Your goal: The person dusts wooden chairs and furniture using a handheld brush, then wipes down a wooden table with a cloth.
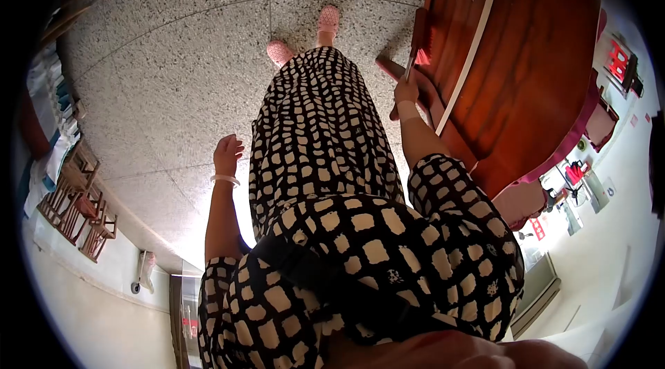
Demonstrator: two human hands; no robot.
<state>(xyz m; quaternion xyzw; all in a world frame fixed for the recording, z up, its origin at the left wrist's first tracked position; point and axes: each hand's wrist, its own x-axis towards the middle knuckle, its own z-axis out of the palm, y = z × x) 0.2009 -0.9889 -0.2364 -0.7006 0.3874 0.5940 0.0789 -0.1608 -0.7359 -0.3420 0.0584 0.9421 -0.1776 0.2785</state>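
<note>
Slim tool [411, 66], closed in the fingers of the right hand [406, 90], sits beside the red-brown bench [530, 57], so a careless swing of that arm might knock it on wood; the left hand [227, 155] hangs half open, seemingly empty.

The slim tool [410, 69] was narrow and straight, with a pale, metallic-looking shine along the part that showed. It was gripped in the right hand [406, 90], its lower part hidden by the fingers. The visible end stuck out past them, away from the person's body and leaning slightly toward the bench [530, 57]. It lay just beside the bench's edge, near some reddish-brown wooden pieces [418, 33]. Its tip was too small to make out.
</note>
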